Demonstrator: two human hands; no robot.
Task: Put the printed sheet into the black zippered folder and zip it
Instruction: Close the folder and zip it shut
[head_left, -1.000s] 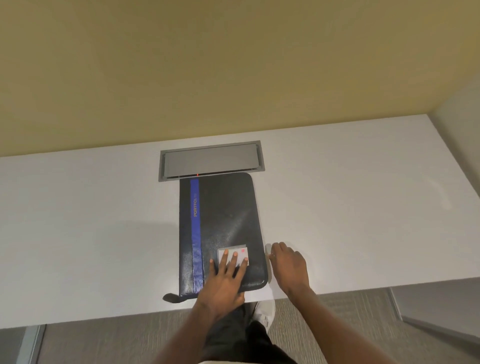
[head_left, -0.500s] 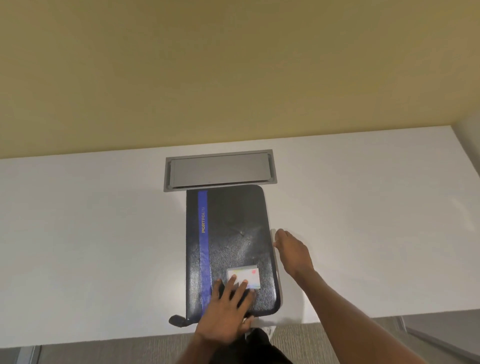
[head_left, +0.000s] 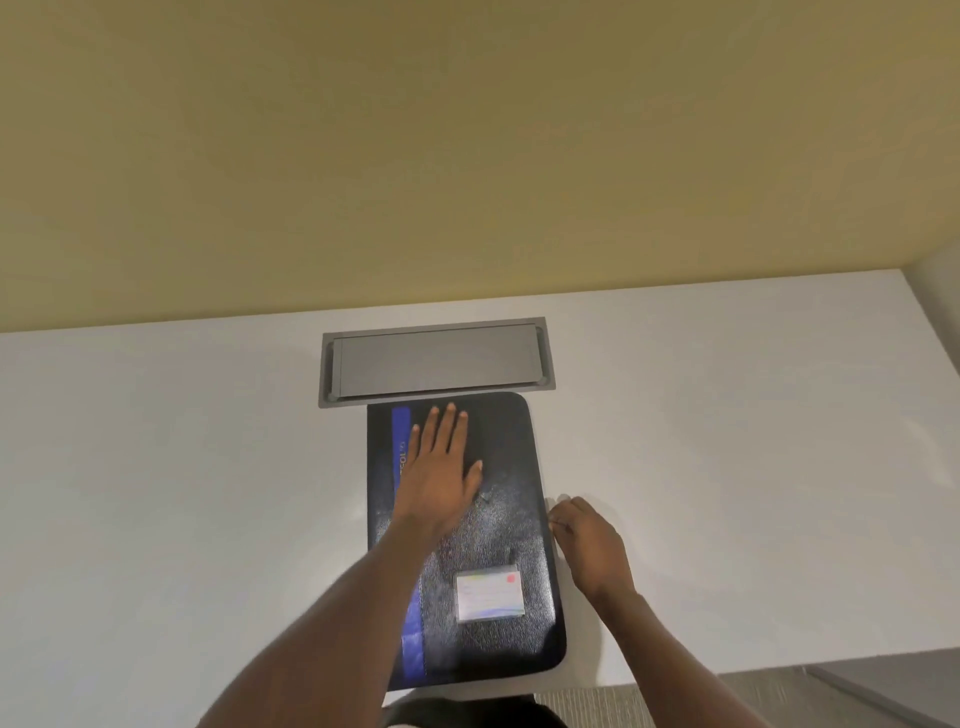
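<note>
The black zippered folder (head_left: 506, 525) lies closed and flat on the white desk, with a blue stripe down its left side and a small white card label (head_left: 488, 592) near its front right corner. My left hand (head_left: 441, 467) rests flat, fingers spread, on the folder's far half. My right hand (head_left: 587, 540) is at the folder's right edge, fingertips pinched on something small there, apparently the zipper pull, though it is too small to see clearly. The printed sheet is out of sight.
A grey metal cable hatch (head_left: 436, 361) is set into the white desk (head_left: 182, 493) just beyond the folder. A tan wall rises behind. The desk's front edge runs under the folder's near end, with carpet below.
My left hand has slid from the folder's near end up to its far half, uncovering the card label. My right hand stays at the folder's right edge, having moved away from me along it.
</note>
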